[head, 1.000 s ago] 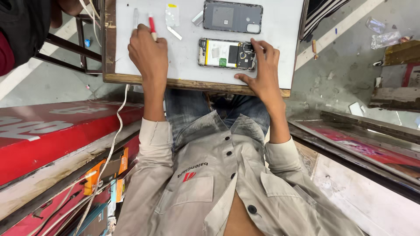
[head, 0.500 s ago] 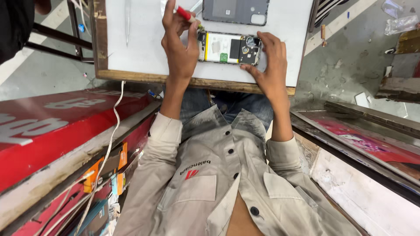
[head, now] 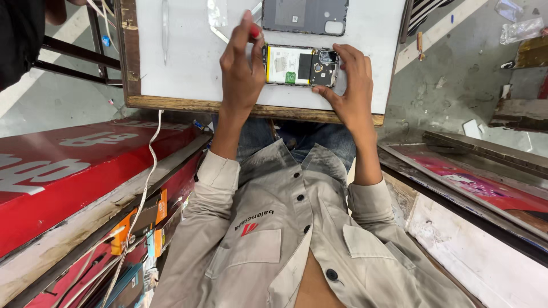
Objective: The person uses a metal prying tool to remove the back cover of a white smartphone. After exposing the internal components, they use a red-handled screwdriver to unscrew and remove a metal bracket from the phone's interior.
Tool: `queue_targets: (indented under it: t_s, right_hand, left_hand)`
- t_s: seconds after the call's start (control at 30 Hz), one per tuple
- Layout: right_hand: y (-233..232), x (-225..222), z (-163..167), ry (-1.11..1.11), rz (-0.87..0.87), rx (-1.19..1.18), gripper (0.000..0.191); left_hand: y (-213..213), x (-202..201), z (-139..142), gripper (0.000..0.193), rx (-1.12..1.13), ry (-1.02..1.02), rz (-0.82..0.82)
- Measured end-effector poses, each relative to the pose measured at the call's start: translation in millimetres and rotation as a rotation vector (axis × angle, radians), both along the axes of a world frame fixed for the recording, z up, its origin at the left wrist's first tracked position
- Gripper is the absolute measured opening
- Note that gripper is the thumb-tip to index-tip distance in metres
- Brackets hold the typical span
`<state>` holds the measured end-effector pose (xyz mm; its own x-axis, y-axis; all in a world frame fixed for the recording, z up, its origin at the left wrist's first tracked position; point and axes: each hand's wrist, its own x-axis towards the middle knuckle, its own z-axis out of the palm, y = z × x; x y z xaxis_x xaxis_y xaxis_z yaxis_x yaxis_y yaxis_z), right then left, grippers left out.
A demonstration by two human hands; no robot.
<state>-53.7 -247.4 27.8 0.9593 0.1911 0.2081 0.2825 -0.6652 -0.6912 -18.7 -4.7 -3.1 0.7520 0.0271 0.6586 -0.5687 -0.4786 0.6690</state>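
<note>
We see the opened phone (head: 301, 65) lying flat on the white worktop (head: 188, 68), near its front edge and a little toward the right corner, its back removed so the pale battery and dark circuit parts show. Our left hand (head: 242, 65) is over the phone's left end; its grip is pressed together, pinching a small red-handled tool (head: 256, 31) between thumb and fingertips, with the handle's red tip showing just above the phone's upper left corner. We cannot tell whether the tool's point touches the phone, since the hand hides it. Our right hand (head: 351, 80) is at the phone's right end; its grip is pinched on the phone, fingers curled over the far edge by the camera module and thumb against the near edge, steadying it on the worktop.

Just beyond the phone, toward the back edge, lies the dark grey back cover (head: 305, 16), apart from the phone and parallel to it. Near the left edge of the worktop we see slim metal tweezers (head: 165, 28) lying lengthwise, and between these and the cover a scrap of clear plastic film (head: 217, 12). The worktop's wooden rim (head: 171, 104) runs along the front edge above our grey shirt (head: 274, 228). A white cable (head: 149, 171) hangs down past the front left corner.
</note>
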Motion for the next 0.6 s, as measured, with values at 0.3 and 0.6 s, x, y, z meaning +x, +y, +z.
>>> queue_targets:
  t_s: [0.3, 0.6]
  right_hand:
    - [1, -2, 0, -0.016, 0.002, 0.022, 0.083]
    - [0, -1, -1, -0.018, 0.005, 0.012, 0.081]
  left_hand:
    - [0, 3, 3, 0.095, 0.252, -0.1, -0.016]
    - [4, 6, 1, 0.084, 0.281, -0.186, 0.079]
